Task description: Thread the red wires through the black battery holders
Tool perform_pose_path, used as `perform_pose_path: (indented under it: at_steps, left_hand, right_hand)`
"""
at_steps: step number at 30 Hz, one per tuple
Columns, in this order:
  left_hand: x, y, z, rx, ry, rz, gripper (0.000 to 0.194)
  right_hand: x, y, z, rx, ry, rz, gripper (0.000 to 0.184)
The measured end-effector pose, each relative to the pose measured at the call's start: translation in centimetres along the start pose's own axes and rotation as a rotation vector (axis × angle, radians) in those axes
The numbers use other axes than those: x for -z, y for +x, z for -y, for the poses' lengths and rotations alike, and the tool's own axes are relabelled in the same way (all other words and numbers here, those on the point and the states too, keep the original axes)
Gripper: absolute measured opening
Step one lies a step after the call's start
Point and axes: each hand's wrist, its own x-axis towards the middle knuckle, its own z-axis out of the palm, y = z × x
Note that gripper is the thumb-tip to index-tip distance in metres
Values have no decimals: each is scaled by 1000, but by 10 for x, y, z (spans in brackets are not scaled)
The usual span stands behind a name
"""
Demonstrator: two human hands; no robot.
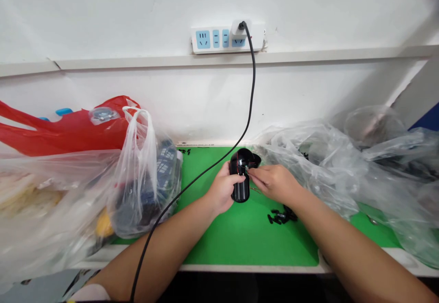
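My left hand (pixel 222 189) is wrapped around a black plastic device (pixel 241 175) with a rounded top, holding it upright over the green mat (pixel 247 239). My right hand (pixel 274 183) is closed in a pinch at the upper side of the device, its fingertips pressed on a small part that is too small to name. Thin red and copper-coloured wires show beside the device. A pile of several small black pieces (pixel 281 216) lies on the mat just below my right wrist.
A black cable (pixel 253 88) runs from a wall power strip (pixel 228 37) down across the mat past my left arm. Clear plastic bags (pixel 144 188) with dark parts stand at left, a red bag (pixel 68 129) behind. Crumpled clear bags (pixel 360 165) fill the right.
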Motion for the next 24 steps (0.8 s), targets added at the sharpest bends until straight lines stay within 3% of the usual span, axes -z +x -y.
perform_pose_path:
  at_steps: [24]
  left_hand:
    - [-1, 1, 4, -56, 26, 5, 44]
  right_hand:
    - [-2, 2, 3, -23, 4, 12, 25]
